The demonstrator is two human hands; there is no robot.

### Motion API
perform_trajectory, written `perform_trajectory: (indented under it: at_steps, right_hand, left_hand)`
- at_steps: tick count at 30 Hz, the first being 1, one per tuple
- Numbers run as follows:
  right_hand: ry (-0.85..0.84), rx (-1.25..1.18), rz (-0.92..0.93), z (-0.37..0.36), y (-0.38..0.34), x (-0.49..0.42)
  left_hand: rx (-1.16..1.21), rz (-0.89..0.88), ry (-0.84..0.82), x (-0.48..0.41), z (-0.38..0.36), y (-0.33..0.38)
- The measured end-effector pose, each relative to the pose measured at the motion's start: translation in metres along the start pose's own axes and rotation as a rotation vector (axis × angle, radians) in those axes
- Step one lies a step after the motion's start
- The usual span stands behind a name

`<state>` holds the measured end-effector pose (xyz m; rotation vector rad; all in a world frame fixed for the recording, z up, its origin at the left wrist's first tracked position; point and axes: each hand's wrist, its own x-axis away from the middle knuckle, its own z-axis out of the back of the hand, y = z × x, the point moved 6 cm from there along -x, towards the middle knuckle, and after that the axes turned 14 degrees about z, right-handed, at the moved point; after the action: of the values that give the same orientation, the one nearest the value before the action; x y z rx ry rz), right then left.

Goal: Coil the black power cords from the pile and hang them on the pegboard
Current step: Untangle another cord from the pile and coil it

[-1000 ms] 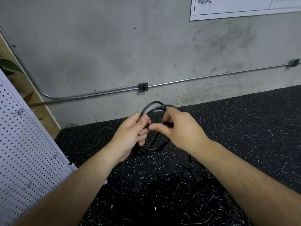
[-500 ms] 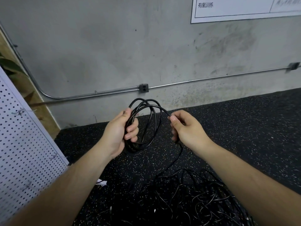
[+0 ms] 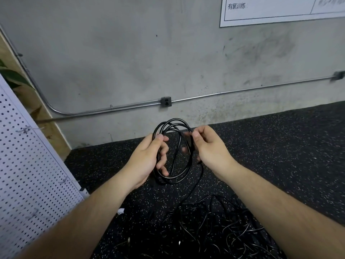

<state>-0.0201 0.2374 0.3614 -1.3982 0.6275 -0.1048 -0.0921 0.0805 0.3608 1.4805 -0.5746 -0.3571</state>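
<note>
While both forearms reach out over the dark speckled floor [image 3: 280, 146], the left hand [image 3: 149, 159] is curled closed around the left side of a coil of black cord [image 3: 172, 150], thumb pressed on top of the strands and the fingers wrapped round from behind, so several loops are gathered inside its grip. The right hand [image 3: 209, 148] is only partly closed: its thumb and forefinger pinch the strand at the upper right of the coil, and the other fingers curl loosely behind it. I cannot tell whether those lower fingers actually touch the cord.

Held upright in the air between the 2 hands, the coil shows roughly 3 or 4 uneven loops, glossy and thin, crossing one another near the top and sagging into a rounded bottom below the left hand's fingers. From the right side of the coil 1 loose strand [image 3: 194, 187] drops away under the right wrist and runs down into the pile of black cords [image 3: 214, 230] tangled on the floor near the person, between the forearms.

Leaning at the left edge stands the white pegboard [image 3: 28, 174], with a few small wire hooks [image 3: 24, 129] on it, and none of the hooks in sight carries a cord. Behind everything is a grey concrete wall [image 3: 130, 53] with a metal conduit [image 3: 112, 108] and a socket box [image 3: 166, 102].
</note>
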Motion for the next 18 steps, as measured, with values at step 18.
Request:
perform_trajectory:
  at_steps: [18]
  right_hand:
    - [-0.086,0.187,-0.104,-0.016,-0.002,0.000]
  left_hand:
    - [-0.175,-0.058,-0.056,0.002,-0.031,-0.003]
